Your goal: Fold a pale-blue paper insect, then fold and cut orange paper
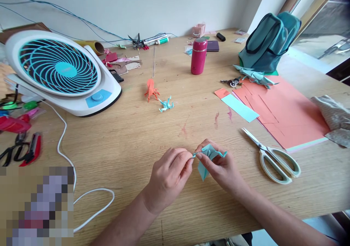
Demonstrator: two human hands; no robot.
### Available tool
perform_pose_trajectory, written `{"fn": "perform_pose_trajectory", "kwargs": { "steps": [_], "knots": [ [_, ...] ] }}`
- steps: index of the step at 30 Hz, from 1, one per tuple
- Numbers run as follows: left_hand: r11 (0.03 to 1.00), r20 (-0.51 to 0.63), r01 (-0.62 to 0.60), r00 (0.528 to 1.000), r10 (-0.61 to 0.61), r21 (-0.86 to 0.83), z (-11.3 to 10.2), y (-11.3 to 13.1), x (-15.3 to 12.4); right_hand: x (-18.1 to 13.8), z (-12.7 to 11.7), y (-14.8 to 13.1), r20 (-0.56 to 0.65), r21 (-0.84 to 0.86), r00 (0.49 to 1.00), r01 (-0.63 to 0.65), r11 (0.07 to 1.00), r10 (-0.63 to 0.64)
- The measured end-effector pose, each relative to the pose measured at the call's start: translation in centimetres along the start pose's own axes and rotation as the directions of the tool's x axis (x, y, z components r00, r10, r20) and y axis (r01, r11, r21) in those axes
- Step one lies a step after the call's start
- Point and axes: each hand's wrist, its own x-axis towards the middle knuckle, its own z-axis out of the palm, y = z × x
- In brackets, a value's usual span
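Wood-grain worktop (pixel 123 136), reddish stains near its middle; pale wall (pixel 153 5) behind; fan (pixel 65 69) at the left, its white cable (pixel 61 136) looping toward the near side; pink flask (pixel 199 56) upright toward the back; blue-green bag (pixel 269 42) at the far right; orange sheet (pixel 300 104) in front of it.

Near edge of the worktop shows at lower right, passing beneath the right forearm; plain wood runs between the cable and the left hand (pixel 171 173); scissors (pixel 261 147) lie to the right of the right hand (pixel 225 171), apart from it, blades slightly parted; orange figure (pixel 150 87) and small blue figure (pixel 166 104) stand beyond the hands.

Blue folded paper (pixel 202 169) is between the hands, above the worktop; right thumb and fingers clamp its body; left fingertips, together, pinch its thin left-pointing tip.
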Motion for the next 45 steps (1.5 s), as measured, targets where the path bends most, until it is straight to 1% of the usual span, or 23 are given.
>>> {"fn": "perform_pose_trajectory", "kwargs": {
  "steps": [2, 4, 8, 11, 14, 19, 23, 29, 31, 33, 35, 38, 42, 45],
  "knots": [
    [1.0, 0.018, -0.019, 1.0, 0.018, 0.025, 0.1, 0.0, 0.0, -0.1, 0.0, 0.0, -0.005, 0.008, 1.0, -0.003, 1.0, 0.003],
    [1.0, 0.016, 0.007, 1.0, -0.007, 0.001, 0.2, 0.0, 0.0, -0.1, 0.0, 0.0, -0.009, 0.001, 1.0, 0.0, 1.0, 0.0],
    [0.974, 0.012, 0.141, 0.99, -0.142, -0.179, 0.6, 0.1, 0.0, -0.3, 0.0, -0.2, -0.02, -0.041, 1.0, 0.018, 0.999, -0.019],
    [0.942, 0.019, 0.205, 0.978, -0.207, -0.267, 0.7, 0.2, 0.0, -0.3, 0.1, -0.1, -0.016, -0.062, 1.0, 0.026, 0.998, -0.027],
    [0.925, 0.019, 0.227, 0.972, -0.232, -0.306, 0.8, 0.3, 0.0, -0.3, 0.1, -0.1, -0.014, -0.053, 0.999, 0.033, 0.998, -0.034],
    [0.923, 0.011, 0.235, 0.97, -0.244, -0.303, 0.7, 0.2, 0.1, 0.0, -0.1, -0.4, 0.015, -0.035, 0.998, 0.055, 0.998, -0.054],
    [0.914, 0.023, 0.234, 0.97, -0.24, -0.33, 0.7, 0.3, 0.0, 0.1, -0.3, -0.6, -0.008, -0.017, 0.999, 0.049, 0.999, -0.049],
    [0.843, 0.068, 0.329, 0.941, -0.333, -0.426, 1.0, 0.2, -0.4, 0.3, -0.5, -0.7, -0.028, 0.029, 1.0, 0.01, 1.0, -0.01],
    [0.848, 0.053, 0.32, 0.943, -0.329, -0.423, 1.2, 0.0, -0.4, 0.4, -0.5, -0.8, -0.031, 0.068, 0.999, -0.03, 0.997, 0.032],
    [0.878, 0.016, 0.277, 0.955, -0.295, -0.39, 1.3, -0.2, -0.4, 0.5, -0.5, -1.0, -0.025, 0.106, 0.996, -0.079, 0.991, 0.082],
    [0.899, -0.006, 0.235, 0.967, -0.255, -0.369, 1.3, -0.4, -0.3, 0.5, -0.4, -1.1, -0.016, 0.116, 0.995, -0.101, 0.988, 0.103],
    [0.905, -0.006, 0.205, 0.975, -0.224, -0.372, 1.1, -0.5, -0.2, 0.5, -0.4, -1.0, -0.004, 0.108, 0.996, -0.091, 0.99, 0.092],
    [0.899, -0.002, 0.216, 0.972, -0.235, -0.38, 0.8, -0.4, 0.1, 0.4, -0.3, -0.8, 0.026, 0.128, 0.997, -0.073, 0.989, 0.07],
    [0.898, 0.014, 0.213, 0.974, -0.225, -0.385, 0.6, -0.4, 0.3, 0.4, -0.4, -0.8, 0.027, 0.119, 0.999, -0.047, 0.992, 0.044]
  ]
}}
